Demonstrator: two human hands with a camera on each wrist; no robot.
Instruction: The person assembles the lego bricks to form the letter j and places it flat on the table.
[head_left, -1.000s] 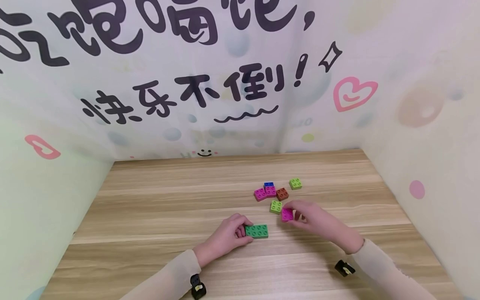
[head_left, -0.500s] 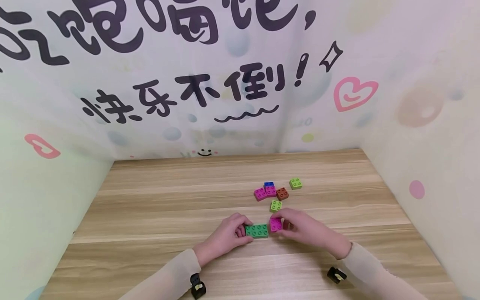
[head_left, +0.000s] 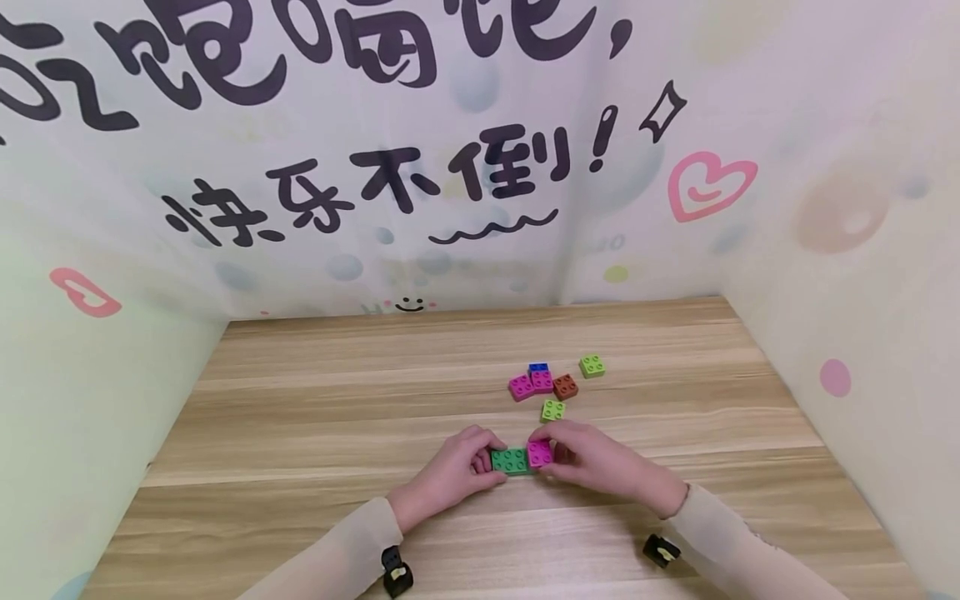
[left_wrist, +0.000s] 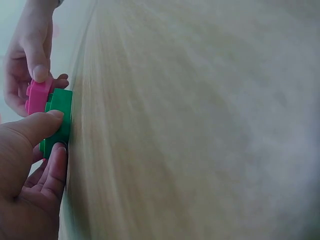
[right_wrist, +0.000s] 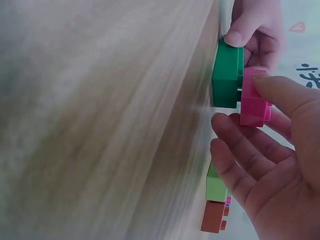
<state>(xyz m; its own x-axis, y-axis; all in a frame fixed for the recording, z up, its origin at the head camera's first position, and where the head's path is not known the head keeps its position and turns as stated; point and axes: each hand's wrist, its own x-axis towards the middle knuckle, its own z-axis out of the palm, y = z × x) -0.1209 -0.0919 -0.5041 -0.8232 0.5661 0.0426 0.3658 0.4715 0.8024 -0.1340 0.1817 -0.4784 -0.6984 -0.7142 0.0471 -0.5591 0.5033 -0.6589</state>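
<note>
On the wooden table lies a long green toy building brick (head_left: 510, 461), its studs facing up. My left hand (head_left: 448, 475) pinches its left end between thumb and fingers. In my right hand (head_left: 600, 462) a square pink brick (head_left: 539, 453) is pinched, held over the right end of the green one. The right wrist view shows the pink brick (right_wrist: 254, 97) right at the green brick's studs, sticking out a little past its end. From the left wrist view, the left thumb (left_wrist: 47, 122) presses the green brick's (left_wrist: 61, 107) side.
Behind the hands lie a lime green brick (head_left: 552, 411), a brown brick (head_left: 566, 386), two pink bricks (head_left: 521, 387) and a blue brick (head_left: 537, 367). Another lime green brick (head_left: 592, 366) sits farther right. A printed cloth wall (head_left: 480, 275) borders the table's back.
My right hand has carried the pink brick left and toward me, from beside the near lime green brick to over the green brick's right end. My left hand has stayed put.
</note>
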